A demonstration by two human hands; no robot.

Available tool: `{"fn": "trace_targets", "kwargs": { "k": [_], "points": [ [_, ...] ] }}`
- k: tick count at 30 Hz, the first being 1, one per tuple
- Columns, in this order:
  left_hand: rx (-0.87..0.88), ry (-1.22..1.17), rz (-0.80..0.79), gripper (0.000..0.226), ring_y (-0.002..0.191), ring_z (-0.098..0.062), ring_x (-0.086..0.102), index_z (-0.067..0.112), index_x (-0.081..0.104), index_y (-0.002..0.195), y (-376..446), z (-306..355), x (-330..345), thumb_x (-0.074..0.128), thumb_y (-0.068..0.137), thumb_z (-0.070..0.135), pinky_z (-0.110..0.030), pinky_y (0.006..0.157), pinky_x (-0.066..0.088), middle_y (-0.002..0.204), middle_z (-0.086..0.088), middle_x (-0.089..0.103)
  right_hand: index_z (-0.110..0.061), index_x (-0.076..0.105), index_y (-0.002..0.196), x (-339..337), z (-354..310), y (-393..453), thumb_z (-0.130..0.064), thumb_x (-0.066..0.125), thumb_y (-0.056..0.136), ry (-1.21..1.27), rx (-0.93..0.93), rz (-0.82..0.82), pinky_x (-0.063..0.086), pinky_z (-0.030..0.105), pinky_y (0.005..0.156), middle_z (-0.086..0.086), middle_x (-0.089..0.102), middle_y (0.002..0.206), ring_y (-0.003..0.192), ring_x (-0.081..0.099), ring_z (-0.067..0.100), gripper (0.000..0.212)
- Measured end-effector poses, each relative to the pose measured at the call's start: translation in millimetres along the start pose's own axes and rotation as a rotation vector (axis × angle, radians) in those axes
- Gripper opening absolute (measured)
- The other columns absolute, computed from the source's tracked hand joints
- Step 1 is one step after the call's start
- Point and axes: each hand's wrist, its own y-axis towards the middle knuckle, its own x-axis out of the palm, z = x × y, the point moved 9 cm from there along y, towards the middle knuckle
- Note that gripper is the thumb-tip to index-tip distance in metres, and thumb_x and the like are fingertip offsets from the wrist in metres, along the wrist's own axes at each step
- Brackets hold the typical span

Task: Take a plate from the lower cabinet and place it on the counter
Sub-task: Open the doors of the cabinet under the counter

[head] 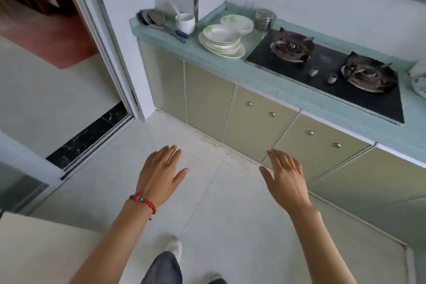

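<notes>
Left hand [161, 174] spread empty, right hand [284, 178] likewise, two plate stacks [221, 41] on counter [265, 76]

A home kitchen: a two-burner gas hob [327, 74] set into a pale green counter [265, 76] at two o'clock, stacked plates [222, 40] and ladles [156, 21] at twelve, cabinet doors [255, 120] below, tiled floor [207, 191] underfoot.
</notes>
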Motion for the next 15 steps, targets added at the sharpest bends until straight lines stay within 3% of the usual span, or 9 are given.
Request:
{"fn": "trace_targets", "kwargs": {
  "k": [7,15],
  "points": [
    [-0.168,0.018,0.007,0.053,0.130,-0.030,0.039,0.006,0.043,0.131,8.6,-93.8,-4.7,0.048,0.090,0.039,-0.043,0.106,0.032,0.140,-0.016,0.046,-0.001,0.048,0.124,40.1,-88.7,53.9,-0.024,0.058,0.087,0.028,-0.169,-0.034,0.033,0.045,0.104,0.018,0.054,0.130,0.121,0.047,0.035,0.044],
    [-0.210,0.042,-0.002,0.053,0.130,-0.030,0.039,0.006,0.043,0.131,70.5,-207.2,-20.2,0.047,0.090,0.039,-0.044,0.106,0.032,0.140,-0.016,0.046,0.000,0.049,0.124,90.6,-190.4,150.4,-0.024,0.057,0.088,0.049,-0.230,-0.075,0.032,0.045,0.105,0.019,0.054,0.129,0.121,0.047,0.035,0.044]
  ]
}}
